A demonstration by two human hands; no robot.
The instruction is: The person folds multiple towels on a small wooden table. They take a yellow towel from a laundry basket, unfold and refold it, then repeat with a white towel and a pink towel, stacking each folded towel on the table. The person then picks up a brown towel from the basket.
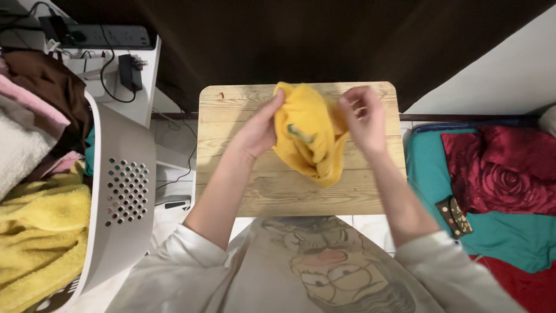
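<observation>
Yellow towel [310, 136], bunched and drooping, hangs at the centre of the frame between a person's two bare hands, raised just above a small wooden counter [231, 191] of pale planks. At its left edge the left hand [259, 130] pinches the cloth, fingers closed on a fold near the top; at its upper right the right hand [364, 116] has its fingertips curled and gripping the other side of the fabric. The cloth's lower end sags toward the middle of the counter; whether it touches the wood cannot be told. Both forearms come up from the bottom of the frame out of pale sleeves, above a light shirt with a cartoon print [330, 266]. At the left edge stands a white laundry basket [124, 191] with a perforated wall, filled with more towels, among them yellow [40, 232], white, pink and brown ones. In the upper left, a dark power strip [107, 36] and a plugged-in adapter sit on a white shelf. At the right edge lies a bed with a teal sheet [504, 232] and a red, rose-patterned blanket [504, 168].
</observation>
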